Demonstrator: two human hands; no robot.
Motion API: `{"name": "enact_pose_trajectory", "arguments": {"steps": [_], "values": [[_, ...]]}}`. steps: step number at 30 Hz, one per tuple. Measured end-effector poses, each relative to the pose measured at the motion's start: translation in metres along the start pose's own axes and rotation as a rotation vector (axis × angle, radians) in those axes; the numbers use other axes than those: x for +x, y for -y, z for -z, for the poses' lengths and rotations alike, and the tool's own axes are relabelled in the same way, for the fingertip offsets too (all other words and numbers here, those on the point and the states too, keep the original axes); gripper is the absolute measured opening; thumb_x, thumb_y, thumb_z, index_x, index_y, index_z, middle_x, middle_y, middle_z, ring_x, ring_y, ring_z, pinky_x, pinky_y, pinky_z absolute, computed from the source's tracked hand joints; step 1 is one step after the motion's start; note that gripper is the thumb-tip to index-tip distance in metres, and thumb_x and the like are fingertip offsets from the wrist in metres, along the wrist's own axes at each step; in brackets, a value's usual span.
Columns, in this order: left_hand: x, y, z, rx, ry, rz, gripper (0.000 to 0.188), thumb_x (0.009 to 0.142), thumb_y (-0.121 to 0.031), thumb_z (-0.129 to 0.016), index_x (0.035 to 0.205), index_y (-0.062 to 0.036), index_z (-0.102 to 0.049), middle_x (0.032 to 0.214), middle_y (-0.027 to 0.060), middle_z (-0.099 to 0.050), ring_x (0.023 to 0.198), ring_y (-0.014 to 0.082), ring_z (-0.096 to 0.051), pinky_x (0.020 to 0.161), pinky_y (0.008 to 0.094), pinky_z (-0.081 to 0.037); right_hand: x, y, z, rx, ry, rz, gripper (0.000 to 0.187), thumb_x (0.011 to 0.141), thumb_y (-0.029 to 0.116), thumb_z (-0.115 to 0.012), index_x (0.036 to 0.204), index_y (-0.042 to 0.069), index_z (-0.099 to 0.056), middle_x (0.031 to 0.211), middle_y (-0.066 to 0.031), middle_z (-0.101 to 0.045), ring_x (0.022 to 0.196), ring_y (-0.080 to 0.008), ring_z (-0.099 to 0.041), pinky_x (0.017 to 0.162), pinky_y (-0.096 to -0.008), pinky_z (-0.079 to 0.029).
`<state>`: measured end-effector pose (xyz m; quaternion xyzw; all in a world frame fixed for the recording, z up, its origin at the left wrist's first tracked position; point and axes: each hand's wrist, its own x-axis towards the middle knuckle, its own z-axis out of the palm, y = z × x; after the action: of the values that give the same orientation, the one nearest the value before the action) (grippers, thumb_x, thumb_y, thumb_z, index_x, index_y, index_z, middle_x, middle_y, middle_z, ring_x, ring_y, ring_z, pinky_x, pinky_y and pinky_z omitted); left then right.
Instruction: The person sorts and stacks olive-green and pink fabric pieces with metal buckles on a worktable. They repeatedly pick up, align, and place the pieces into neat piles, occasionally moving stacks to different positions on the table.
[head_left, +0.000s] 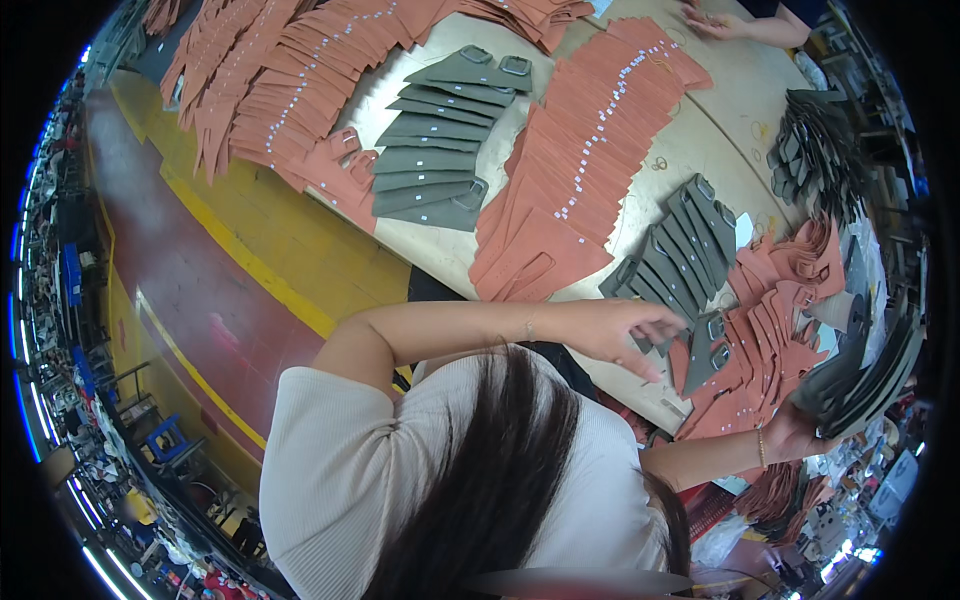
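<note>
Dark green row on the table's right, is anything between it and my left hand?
Nothing visible: the left hand is at the near end of the dark green row; whether they touch, I can't tell. The orange pile lies to the row's right, not between.

No readable text anywhere.

Left fingers parted, right fingers apparently curled
</note>
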<state>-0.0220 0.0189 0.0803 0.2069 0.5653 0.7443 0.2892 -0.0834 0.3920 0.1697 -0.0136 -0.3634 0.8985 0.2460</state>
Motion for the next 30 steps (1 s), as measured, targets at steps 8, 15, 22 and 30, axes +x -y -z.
{"name": "enact_pose_trajectory", "arguments": {"steps": [8, 15, 22, 30], "values": [[0.008, -0.037, -0.017, -0.543, -0.084, -0.297, 0.102, 0.074, -0.046, -0.081, 0.146, 0.0032, -0.026, 0.144, 0.0182, -0.038, 0.131, 0.0291, -0.043, 0.109, 0.0387, -0.035, -0.112, -0.077, -0.011, -0.135, 0.154, -0.482, 0.069, 0.082, 0.036, -0.070, 0.136, 0.001, -0.046, 0.139, -0.0124, -0.049, 0.127, -0.0290, -0.047, 0.108, -0.0468, -0.038], [-0.024, -0.033, -0.014, -0.640, -0.357, -0.175, 0.069, 0.082, -0.019, -0.074, 0.137, 0.0038, -0.040, 0.128, 0.0150, -0.053, 0.121, 0.0229, -0.050, 0.104, 0.0368, -0.040, -0.137, -0.093, -0.023, -0.831, 0.362, -0.489, 0.082, 0.078, 0.035, -0.078, 0.140, 0.000, -0.036, 0.137, -0.0157, -0.047, 0.118, -0.0294, -0.054, 0.098, -0.0400, -0.044], [-0.045, -0.036, -0.010, -0.593, -0.404, -0.112, 0.063, 0.083, -0.022, -0.072, 0.133, 0.0027, -0.045, 0.125, 0.0145, -0.056, 0.116, 0.0223, -0.054, 0.099, 0.0358, -0.044, -0.135, -0.055, -0.095, -1.015, 0.557, 0.407, 0.089, 0.074, 0.042, -0.080, 0.139, -0.002, -0.037, 0.142, -0.0196, -0.044, 0.129, -0.0351, -0.046, 0.106, -0.0466, -0.039], [-0.059, -0.043, -0.026, -0.765, -0.330, -0.001, 0.067, 0.085, -0.031, -0.067, 0.138, -0.0001, -0.039, 0.127, 0.0145, -0.053, 0.119, 0.0234, -0.053, 0.102, 0.0382, -0.044, -0.174, -0.053, -0.154, -1.606, 1.541, 0.529, 0.074, 0.059, 0.043, -0.078, 0.124, 0.012, -0.061, 0.137, -0.0135, -0.053, 0.132, -0.0359, -0.044, 0.108, -0.0503, -0.035]]}}
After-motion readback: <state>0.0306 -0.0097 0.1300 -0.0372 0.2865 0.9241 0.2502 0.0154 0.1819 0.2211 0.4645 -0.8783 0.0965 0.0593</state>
